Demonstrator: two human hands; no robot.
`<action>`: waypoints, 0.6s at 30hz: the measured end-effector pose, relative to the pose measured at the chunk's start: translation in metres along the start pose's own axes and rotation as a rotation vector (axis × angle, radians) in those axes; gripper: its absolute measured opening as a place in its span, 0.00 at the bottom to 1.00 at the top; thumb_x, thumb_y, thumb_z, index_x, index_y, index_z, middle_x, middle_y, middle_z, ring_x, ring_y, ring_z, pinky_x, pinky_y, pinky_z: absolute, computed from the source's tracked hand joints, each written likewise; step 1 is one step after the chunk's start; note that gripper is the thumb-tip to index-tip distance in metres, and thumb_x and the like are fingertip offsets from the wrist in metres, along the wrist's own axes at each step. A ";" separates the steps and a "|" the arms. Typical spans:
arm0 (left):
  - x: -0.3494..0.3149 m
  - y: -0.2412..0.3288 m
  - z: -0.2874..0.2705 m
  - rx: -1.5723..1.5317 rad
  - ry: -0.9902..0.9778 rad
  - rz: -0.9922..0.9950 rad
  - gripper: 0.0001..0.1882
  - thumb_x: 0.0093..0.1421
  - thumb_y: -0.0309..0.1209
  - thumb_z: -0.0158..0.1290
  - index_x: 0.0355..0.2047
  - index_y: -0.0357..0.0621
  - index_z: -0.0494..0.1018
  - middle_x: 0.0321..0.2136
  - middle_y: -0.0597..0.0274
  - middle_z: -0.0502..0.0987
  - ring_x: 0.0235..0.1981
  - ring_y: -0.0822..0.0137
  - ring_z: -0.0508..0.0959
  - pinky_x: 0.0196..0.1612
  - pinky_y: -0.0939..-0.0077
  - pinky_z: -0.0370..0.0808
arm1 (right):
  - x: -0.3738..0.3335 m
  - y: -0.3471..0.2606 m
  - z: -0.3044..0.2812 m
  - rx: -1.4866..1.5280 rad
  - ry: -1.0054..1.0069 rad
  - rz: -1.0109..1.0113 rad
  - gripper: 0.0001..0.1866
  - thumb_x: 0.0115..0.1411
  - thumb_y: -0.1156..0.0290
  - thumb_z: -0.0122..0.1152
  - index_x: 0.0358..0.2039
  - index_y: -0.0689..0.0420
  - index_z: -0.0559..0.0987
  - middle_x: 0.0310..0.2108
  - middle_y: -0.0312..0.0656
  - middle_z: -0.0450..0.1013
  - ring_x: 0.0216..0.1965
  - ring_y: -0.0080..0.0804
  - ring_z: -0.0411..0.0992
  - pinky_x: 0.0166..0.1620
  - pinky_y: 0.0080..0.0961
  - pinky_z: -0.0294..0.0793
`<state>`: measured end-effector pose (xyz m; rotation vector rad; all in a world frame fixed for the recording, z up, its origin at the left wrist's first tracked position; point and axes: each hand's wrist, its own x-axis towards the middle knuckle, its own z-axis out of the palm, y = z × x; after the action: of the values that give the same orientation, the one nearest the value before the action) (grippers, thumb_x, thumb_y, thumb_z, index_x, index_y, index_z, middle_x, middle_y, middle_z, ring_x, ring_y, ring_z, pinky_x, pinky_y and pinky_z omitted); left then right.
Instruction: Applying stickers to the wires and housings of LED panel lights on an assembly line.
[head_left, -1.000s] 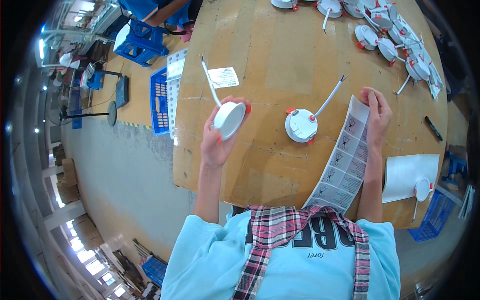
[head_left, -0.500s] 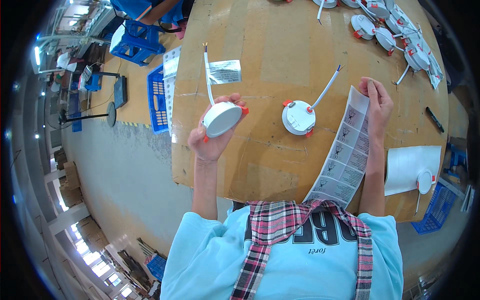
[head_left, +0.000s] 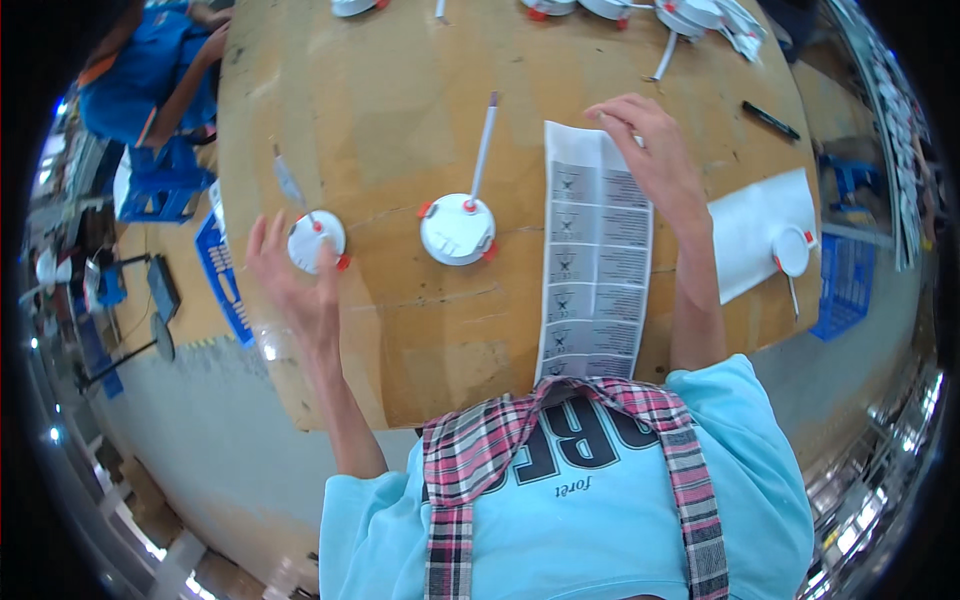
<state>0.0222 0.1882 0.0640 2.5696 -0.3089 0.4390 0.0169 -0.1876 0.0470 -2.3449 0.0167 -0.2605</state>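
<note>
The brown table (head_left: 390, 345) spreads beneath everything. On it lies the long strip of printed labels (head_left: 597, 255), running up from the person's chest, and to its right a white sheet (head_left: 742, 250). The right hand (head_left: 660, 165) is over the strip's upper right part, fingers bent; whether they grip anything, I cannot tell. The left hand (head_left: 300, 285) has its fingers spread wide around the left round light (head_left: 306, 243), which sits on the table between them: the thumb overlaps its lower right edge, while the other fingertips stand just off its left side. A middle round light (head_left: 455, 238) rests between the hands, its white cable (head_left: 484, 150) pointing up the table. Near the table's right edge lies a black pen (head_left: 770, 120).
</note>
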 end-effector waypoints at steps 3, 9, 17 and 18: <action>-0.005 0.038 -0.006 -0.219 0.007 -0.008 0.20 0.54 0.25 0.56 0.49 0.36 0.70 0.53 0.51 0.67 0.54 0.55 0.69 0.54 0.63 0.68 | -0.008 -0.004 -0.006 -0.094 -0.071 0.069 0.11 0.60 0.70 0.54 0.36 0.62 0.80 0.37 0.45 0.74 0.44 0.40 0.68 0.49 0.32 0.68; -0.015 0.137 0.058 -0.669 -0.456 -0.026 0.32 0.56 0.24 0.57 0.59 0.35 0.58 0.45 0.50 0.73 0.45 0.60 0.76 0.45 0.69 0.75 | -0.015 -0.004 -0.001 -0.078 -0.117 0.089 0.11 0.57 0.69 0.58 0.38 0.61 0.79 0.38 0.45 0.72 0.43 0.42 0.68 0.49 0.33 0.67; 0.004 0.160 0.112 -0.489 -0.554 -0.076 0.38 0.57 0.23 0.54 0.63 0.34 0.46 0.46 0.37 0.72 0.40 0.43 0.77 0.42 0.57 0.74 | -0.027 -0.002 0.000 -0.053 -0.056 -0.014 0.09 0.55 0.74 0.60 0.37 0.60 0.79 0.37 0.42 0.73 0.43 0.41 0.68 0.47 0.32 0.68; 0.006 0.160 0.115 -0.475 -0.547 -0.013 0.37 0.57 0.21 0.52 0.63 0.34 0.46 0.45 0.35 0.72 0.41 0.40 0.76 0.42 0.54 0.73 | -0.027 -0.003 0.001 -0.044 -0.030 -0.007 0.08 0.55 0.75 0.60 0.37 0.60 0.79 0.38 0.42 0.73 0.43 0.41 0.68 0.47 0.32 0.68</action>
<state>0.0083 -0.0072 0.0433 2.1708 -0.5149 -0.3241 -0.0097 -0.1826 0.0433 -2.3930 -0.0009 -0.2301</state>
